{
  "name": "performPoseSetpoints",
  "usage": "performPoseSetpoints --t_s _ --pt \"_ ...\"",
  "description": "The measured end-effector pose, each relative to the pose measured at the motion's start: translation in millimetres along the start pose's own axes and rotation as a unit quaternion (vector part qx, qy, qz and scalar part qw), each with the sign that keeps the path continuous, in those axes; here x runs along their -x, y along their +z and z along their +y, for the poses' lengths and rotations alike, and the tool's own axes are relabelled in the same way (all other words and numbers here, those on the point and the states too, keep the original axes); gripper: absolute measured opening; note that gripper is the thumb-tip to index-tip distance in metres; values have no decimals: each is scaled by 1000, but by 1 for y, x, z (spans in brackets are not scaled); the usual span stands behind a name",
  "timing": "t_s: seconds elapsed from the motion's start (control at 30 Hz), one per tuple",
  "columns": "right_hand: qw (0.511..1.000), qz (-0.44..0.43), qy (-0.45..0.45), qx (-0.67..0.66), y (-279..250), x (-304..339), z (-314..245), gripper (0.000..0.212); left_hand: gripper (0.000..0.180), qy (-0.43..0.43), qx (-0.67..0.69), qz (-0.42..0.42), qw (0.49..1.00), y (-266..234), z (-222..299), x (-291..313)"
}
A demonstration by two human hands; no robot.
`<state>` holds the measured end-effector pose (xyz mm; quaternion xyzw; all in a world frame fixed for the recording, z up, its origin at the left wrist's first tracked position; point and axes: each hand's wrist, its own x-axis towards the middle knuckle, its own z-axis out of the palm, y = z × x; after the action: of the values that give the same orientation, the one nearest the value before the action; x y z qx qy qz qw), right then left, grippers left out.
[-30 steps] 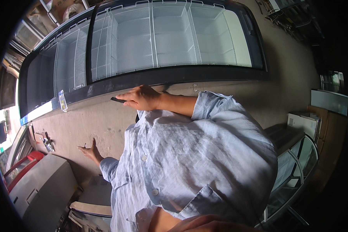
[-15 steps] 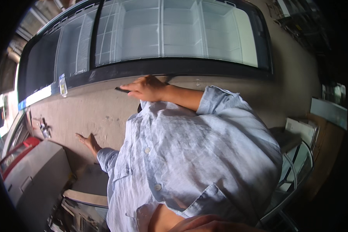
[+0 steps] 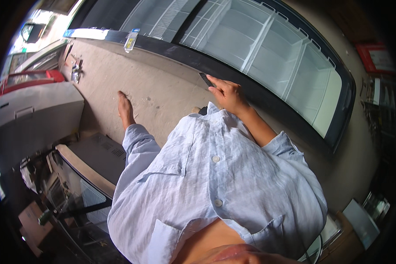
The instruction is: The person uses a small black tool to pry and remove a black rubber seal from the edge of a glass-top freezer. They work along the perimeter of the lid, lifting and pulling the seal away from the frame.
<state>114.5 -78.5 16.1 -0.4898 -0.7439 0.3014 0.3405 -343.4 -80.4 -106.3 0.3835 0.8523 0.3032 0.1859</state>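
Observation:
In my right hand (image 3: 228,94) is a small, dark, flat piece (image 3: 205,80), pinched between thumb and fingers. It is thin with a straight edge, but its exact kind I cannot make out. That hand is beside the dark rim of a glass-topped chest freezer (image 3: 176,55). My left hand (image 3: 125,109) hangs low to the left over the floor, fingers stretched out and holding nothing. A small clear bottle (image 3: 130,41) with a yellow and blue label is at the freezer's rim, farther left.
White wire dividers (image 3: 251,56) show through the freezer's glass. At left stand a pale cabinet (image 3: 39,103) with a handle and a red-edged case (image 3: 35,79). A dark boxy appliance (image 3: 99,154) sits nearer me. Pale concrete floor (image 3: 101,72) lies between, with small debris on it.
My body and the view have turned left, so the freezer now slants down to the right. My right hand keeps the dark piece. The left hand's fingers look closer together.

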Motion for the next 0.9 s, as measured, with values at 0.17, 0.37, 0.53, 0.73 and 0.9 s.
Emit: performPoseSetpoints --t_s 0.17,0.37,0.53,0.73,0.9 --pt "1000 -22 12 10 -4 -3 1 35 78 12 144 5 990 5 12 25" --pt "999 -50 6 -17 -4 -6 6 38 97 30 -9 44 999 -13 56 54" --pt "997 -77 -11 -19 -7 -9 12 38 66 -179 112 -90 973 -38 60 59" --pt "993 -105 -29 -46 -11 -14 14 38 35 25 -186 307 933 3 -46 60" --pt "992 -96 -40 -67 -15 -18 20 37 44 -206 -105 121 965 -57 83 113"
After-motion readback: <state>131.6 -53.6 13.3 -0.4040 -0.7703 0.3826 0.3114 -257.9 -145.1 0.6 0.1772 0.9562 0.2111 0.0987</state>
